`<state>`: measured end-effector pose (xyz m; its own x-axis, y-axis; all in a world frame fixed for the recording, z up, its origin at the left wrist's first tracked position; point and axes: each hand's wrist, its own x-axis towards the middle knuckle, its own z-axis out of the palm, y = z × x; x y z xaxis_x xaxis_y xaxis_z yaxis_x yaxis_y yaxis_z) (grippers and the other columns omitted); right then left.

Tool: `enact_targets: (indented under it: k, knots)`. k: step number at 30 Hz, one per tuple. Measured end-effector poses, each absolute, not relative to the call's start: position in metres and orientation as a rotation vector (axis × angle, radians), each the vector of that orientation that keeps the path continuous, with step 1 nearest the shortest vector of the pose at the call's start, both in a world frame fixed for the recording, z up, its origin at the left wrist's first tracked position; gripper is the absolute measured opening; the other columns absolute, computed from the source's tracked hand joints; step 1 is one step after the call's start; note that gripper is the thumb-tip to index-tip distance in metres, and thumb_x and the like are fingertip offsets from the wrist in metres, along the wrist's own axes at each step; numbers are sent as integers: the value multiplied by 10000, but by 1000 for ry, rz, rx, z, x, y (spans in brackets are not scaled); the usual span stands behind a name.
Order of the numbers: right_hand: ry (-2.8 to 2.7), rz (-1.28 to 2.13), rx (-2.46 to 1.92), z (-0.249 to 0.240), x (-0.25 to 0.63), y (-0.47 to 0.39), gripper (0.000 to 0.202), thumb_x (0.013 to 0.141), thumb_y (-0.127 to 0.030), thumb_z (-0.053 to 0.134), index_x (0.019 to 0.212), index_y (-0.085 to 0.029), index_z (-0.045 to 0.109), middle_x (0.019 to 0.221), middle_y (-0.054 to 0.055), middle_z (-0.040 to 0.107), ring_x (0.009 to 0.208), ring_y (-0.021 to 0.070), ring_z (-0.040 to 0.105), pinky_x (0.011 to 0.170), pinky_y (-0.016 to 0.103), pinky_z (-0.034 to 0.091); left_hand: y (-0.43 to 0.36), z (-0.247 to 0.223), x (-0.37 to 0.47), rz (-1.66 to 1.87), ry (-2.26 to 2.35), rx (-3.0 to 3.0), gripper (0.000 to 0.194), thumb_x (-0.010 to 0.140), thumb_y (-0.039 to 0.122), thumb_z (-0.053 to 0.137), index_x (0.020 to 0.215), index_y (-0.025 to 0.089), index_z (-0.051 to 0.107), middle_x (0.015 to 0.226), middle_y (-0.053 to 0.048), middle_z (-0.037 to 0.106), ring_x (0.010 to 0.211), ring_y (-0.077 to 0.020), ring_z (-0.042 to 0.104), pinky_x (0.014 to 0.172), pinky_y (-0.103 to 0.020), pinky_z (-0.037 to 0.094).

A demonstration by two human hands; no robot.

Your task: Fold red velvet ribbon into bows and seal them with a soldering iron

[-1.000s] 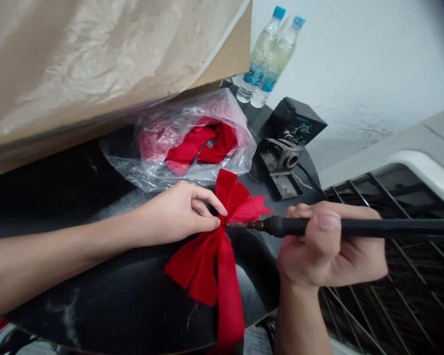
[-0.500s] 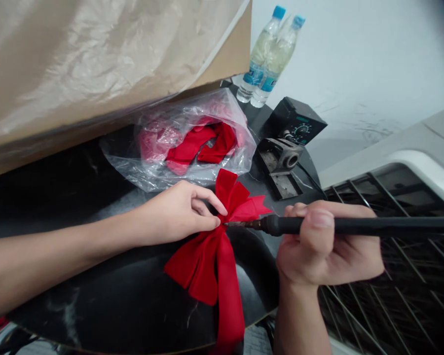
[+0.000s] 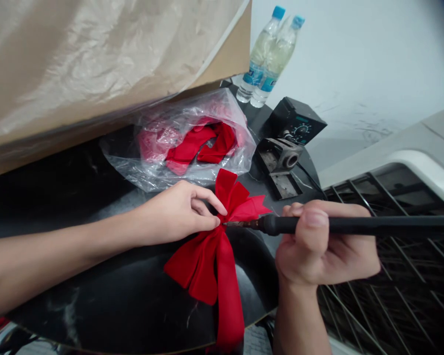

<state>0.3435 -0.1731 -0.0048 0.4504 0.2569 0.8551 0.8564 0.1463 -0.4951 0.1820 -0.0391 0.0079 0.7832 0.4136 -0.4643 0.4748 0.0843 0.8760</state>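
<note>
A red ribbon bow (image 3: 207, 266) lies on the black marbled table, its loops fanned out and a long tail hanging over the front edge. My left hand (image 3: 185, 209) pinches the bow's centre between thumb and fingers. From the right, my right hand (image 3: 325, 241) grips a black soldering iron (image 3: 355, 226) held level. The iron's metal tip touches the middle of the bow, right beside my left fingertips.
Behind the bow, a clear plastic bag (image 3: 151, 172) holds more red bows. Further back are two bottles (image 3: 262, 64), a black control box (image 3: 298, 121), an iron stand (image 3: 281, 165) and a plastic-covered carton (image 3: 229, 54). A black rack (image 3: 399, 197) stands at right.
My right hand has shifted very slightly to the left on the iron. My left hand and the bow look the same.
</note>
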Motion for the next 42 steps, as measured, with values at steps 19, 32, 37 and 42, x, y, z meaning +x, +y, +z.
enact_targets:
  k: [19,32,37,42]
  knots:
    - [-1138,-586,-1397,-4,345,-172,220,850,-258,681,647,-186,634,651,-12,675,499,151,647,463,290,529,-40,7,182,-43,746,1536,237,772,241,760,1004,190,765,824,-34,812,802,-213,768,672,-251,507]
    - [-1136,-570,-1393,-3,345,-173,213,863,-267,676,669,-185,645,653,-13,671,502,147,643,475,288,533,-39,7,182,-34,748,1542,245,771,258,754,1007,195,768,829,-40,813,801,-226,765,657,-259,482]
    - [-1138,-604,-1361,-6,346,-170,232,873,-288,671,666,-187,642,642,-13,666,493,145,630,471,293,523,-39,7,182,-37,738,1541,239,778,246,746,1010,189,765,819,-38,808,772,-207,748,649,-252,456]
    - [-1094,-628,-1342,-9,346,-167,255,873,-319,671,657,-185,650,624,-16,652,489,139,617,458,288,493,-39,6,182,-32,732,1545,241,775,237,744,1009,180,764,787,-29,794,729,-186,724,625,-240,423]
